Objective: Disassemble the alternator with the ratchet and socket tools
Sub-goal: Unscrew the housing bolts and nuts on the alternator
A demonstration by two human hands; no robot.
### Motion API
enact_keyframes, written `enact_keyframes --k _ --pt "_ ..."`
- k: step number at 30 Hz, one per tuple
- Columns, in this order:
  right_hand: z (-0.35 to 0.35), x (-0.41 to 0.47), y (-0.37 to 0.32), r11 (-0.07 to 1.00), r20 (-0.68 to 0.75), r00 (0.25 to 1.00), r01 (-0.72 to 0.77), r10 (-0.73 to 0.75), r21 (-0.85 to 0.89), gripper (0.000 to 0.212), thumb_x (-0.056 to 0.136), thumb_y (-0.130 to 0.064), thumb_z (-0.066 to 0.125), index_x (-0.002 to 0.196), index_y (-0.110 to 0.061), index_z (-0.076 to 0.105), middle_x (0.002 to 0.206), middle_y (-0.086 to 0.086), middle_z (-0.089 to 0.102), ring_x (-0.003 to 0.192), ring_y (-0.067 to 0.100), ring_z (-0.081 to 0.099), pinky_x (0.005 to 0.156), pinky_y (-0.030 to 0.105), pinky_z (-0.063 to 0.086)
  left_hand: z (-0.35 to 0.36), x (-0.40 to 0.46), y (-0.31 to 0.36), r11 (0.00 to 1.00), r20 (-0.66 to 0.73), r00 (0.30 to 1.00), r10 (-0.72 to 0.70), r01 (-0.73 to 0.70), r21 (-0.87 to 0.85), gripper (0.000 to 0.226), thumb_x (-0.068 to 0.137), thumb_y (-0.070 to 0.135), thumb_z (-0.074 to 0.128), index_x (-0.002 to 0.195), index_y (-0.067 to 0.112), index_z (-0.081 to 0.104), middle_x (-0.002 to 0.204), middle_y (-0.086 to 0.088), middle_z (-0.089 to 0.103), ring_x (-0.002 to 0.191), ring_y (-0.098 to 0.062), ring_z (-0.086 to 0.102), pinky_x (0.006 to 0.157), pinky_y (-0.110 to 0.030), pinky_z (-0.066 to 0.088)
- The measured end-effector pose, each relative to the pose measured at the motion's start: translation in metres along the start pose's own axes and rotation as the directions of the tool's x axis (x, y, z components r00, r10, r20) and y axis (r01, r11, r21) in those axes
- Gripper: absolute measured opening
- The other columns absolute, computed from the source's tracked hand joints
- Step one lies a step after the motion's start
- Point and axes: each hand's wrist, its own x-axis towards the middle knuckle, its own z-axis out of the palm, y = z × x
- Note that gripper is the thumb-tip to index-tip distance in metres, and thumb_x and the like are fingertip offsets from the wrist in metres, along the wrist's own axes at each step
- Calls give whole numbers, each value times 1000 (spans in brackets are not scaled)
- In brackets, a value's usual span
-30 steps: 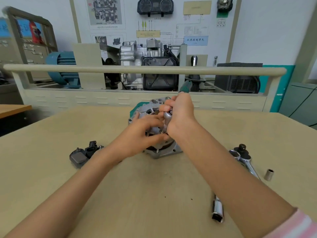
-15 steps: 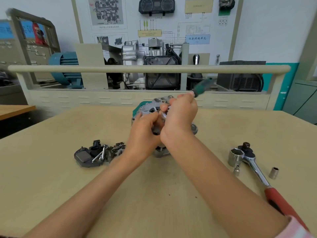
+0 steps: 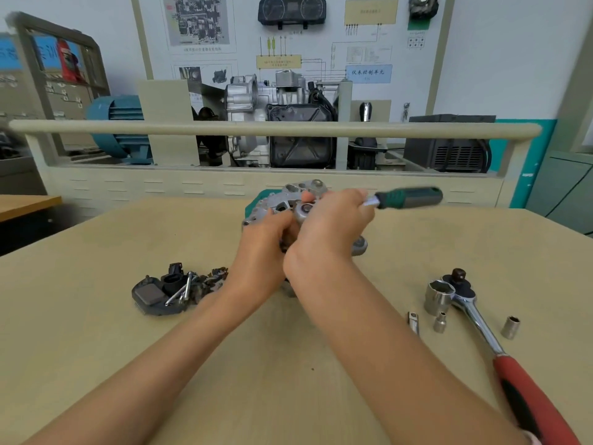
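since a moment ago our green-handled ratchet [image 3: 406, 198] has swung round to the right, so its handle now points out past our right hand [image 3: 330, 226] instead of up and away. we hold the alternator [image 3: 290, 200] upright on the bench [image 3: 96, 348], near the far middle. our right hand's fingers are curled round the ratchet by its head [image 3: 304, 209], which sits against the alternator's upper part. our left hand [image 3: 266, 239] grips the alternator's housing from the left, fingers bent onto it and touching the right hand.

left of our arms lies a dark removed cover [image 3: 154, 297] with small loose parts and bolts piled on it. on the right of the bench lies a red-handled ratchet [image 3: 500, 351] with a large socket [image 3: 438, 297] beside its head, and three small sockets [image 3: 510, 327] nearby.
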Motion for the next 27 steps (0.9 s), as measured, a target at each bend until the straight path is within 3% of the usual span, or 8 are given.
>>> enact_keyframes --k 3,6,8,10,15,18,21,27 --pt "2 7 -4 992 124 989 -64 78 -110 31 103 -29 25 76 -19 38 60 -1 43 43 8 42 45 22 37 -10 4 0 998 81 996 24 -19 -58 17 71 1 65 71 17 58 63 8 59 53 -2 44 52 -11 35" --pt "1 26 -19 893 334 887 -161 317 -421 30 100 -25 32 72 -17 38 38 -9 34 27 5 31 36 13 27 -26 10 -4 988 310 950 41 7 -153 11 78 19 71 87 22 65 79 14 64 73 -5 57 86 -37 48" --pt "1 33 -28 789 414 762 -202 499 -579 32 100 -27 35 70 -18 39 36 -11 31 26 4 28 34 12 25 -27 11 -6 987 376 925 56 5 -160 16 82 17 69 97 24 70 93 21 67 92 5 60 110 -53 25" --pt "0 34 -29 770 444 718 -200 536 -606 32 100 -29 36 70 -18 41 37 -12 30 26 3 27 34 13 24 -23 11 -10 994 384 920 74 -35 -107 17 83 17 68 94 28 70 93 23 68 96 11 58 116 -49 -2" --pt "-3 14 -8 984 190 980 -26 59 -175 32 102 -26 30 73 -16 39 52 -3 40 38 7 36 40 20 31 -14 6 -4 994 125 989 84 -74 -83 48 70 3 75 58 42 49 59 29 61 60 17 53 116 -41 -6" --pt "-5 1 -3 999 69 997 15 -18 49 32 104 -27 24 76 -20 37 53 -1 48 44 8 42 49 23 39 0 3 0 998 7 998 61 -61 -28 47 68 -2 62 55 34 34 55 28 53 58 11 47 112 -50 17" --pt "-2 2 -15 998 110 993 39 -44 52 31 103 -25 25 76 -17 39 58 -1 39 38 5 40 42 18 36 -8 1 -5 997 113 991 72 -75 19 23 69 23 66 70 38 49 64 19 50 76 9 44 105 -48 25" --pt "0 23 -51 971 128 977 148 -173 188 31 103 -19 24 74 -13 35 60 0 34 35 9 37 44 22 33 -20 -3 -14 975 144 987 70 -98 197 14 74 39 72 87 43 69 92 26 49 104 2 35 110 -34 -4"
